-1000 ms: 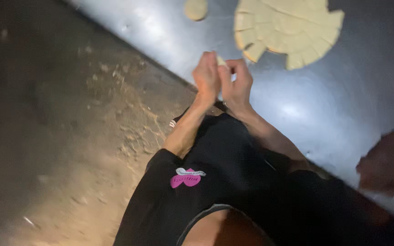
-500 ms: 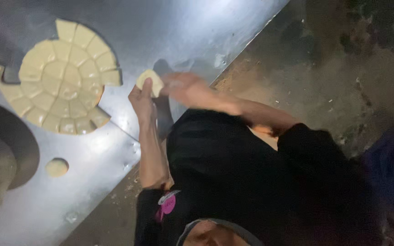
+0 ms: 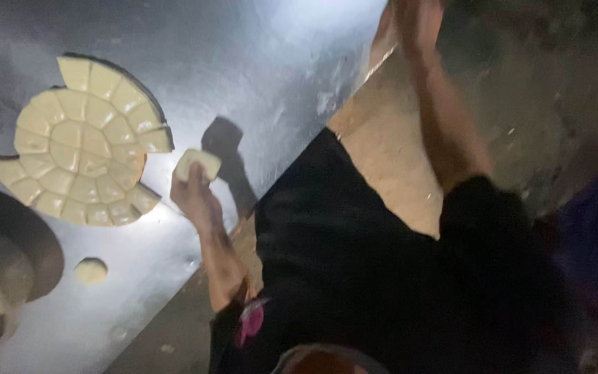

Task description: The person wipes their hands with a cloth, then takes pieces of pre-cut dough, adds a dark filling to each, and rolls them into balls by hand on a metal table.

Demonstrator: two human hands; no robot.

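My left hand [image 3: 192, 194] holds a small pale dough piece [image 3: 199, 163] above a shiny metal sheet [image 3: 243, 62], just right of a round slab of pale dough [image 3: 81, 159] scored into several blocks. My right hand [image 3: 417, 24] is raised at the top edge of the view near the sheet's rim, blurred, and nothing shows in it. My black clothing [image 3: 354, 277] fills the lower middle.
A small round dough ball [image 3: 91, 270] lies on the sheet below the slab. A dark round pan [image 3: 1, 263] with pale contents sits at the left edge. Dusty ground [image 3: 520, 104] lies to the right of the sheet.
The view has swung. My right hand left the dough piece and moved up and away to the right. My left hand alone keeps the piece near the scored slab.
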